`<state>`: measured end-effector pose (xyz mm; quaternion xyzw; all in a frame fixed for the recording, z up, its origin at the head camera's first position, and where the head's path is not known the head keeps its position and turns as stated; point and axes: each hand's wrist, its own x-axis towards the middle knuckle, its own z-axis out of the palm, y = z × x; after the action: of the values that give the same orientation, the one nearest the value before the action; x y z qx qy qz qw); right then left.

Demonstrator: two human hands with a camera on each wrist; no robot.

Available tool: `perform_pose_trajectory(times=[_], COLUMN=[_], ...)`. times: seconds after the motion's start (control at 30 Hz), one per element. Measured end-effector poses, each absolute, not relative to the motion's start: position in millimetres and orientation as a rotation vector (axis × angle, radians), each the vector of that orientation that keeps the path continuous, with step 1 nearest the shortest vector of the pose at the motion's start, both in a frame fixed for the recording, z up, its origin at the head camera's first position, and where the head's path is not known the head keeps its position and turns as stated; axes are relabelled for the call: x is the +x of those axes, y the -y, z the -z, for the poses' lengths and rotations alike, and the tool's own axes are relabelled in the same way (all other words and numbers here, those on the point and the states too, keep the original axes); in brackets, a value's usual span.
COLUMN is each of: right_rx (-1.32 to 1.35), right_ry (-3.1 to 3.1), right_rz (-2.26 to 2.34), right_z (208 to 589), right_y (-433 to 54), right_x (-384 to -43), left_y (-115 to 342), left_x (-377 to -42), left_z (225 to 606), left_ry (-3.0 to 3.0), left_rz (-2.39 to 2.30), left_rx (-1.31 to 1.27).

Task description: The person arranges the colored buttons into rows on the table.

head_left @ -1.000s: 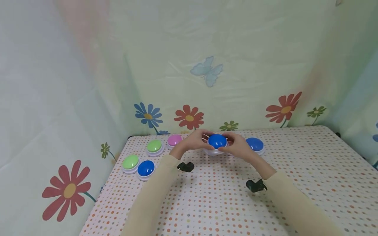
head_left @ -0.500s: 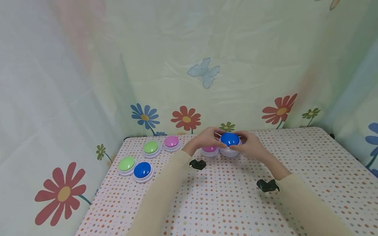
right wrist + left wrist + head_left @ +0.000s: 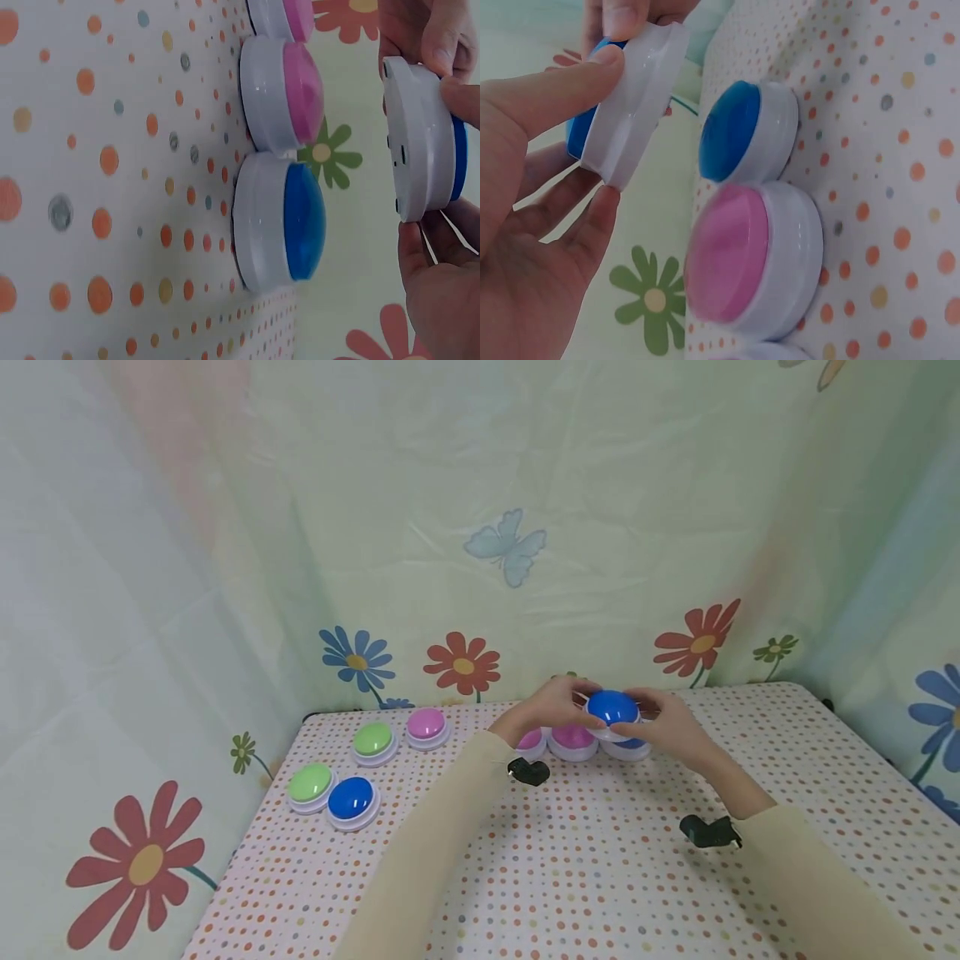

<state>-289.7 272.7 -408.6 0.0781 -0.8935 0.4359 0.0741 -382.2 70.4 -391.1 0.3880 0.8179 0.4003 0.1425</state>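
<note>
Both hands hold a blue push button with a white base (image 3: 612, 707) in the air over the back of the table. My left hand (image 3: 558, 703) grips its left side, and my right hand (image 3: 675, 728) grips the right side. In the right wrist view its flat underside faces the table, apart from it. Below stands a row: a blue button (image 3: 306, 221), partly hidden in the head view, a pink button (image 3: 573, 739) beside it, and another pink button (image 3: 528, 742) partly behind my left wrist.
Farther left stand a pink button (image 3: 426, 724), two green buttons, one at the back (image 3: 372, 739) and one nearer (image 3: 309, 783), and a blue button (image 3: 350, 798). The dotted tabletop (image 3: 555, 877) meets a flowered curtain (image 3: 390, 568) at the back.
Both hands have carried the blue button to the right, past the pink buttons, to above the row's blue button. The head view has turned slightly right.
</note>
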Motion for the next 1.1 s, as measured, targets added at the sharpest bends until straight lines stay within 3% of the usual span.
perform_pose_trajectory(times=[0.5, 1.1], right_rx=[0.09, -0.009], right_ry=[2.702, 2.677], right_rz=[-1.343, -1.278], right_z=[399.7, 434.3], right_y=[-319.7, -368.2], right_x=[-283.8, -288.8], left_y=[-127.8, -177.0], left_x=[-385.1, -385.4], left_z=[382.3, 400.0], left_ry=[-2.276, -2.336], left_rz=[-1.195, -1.117], left_rx=[1.038, 1.048])
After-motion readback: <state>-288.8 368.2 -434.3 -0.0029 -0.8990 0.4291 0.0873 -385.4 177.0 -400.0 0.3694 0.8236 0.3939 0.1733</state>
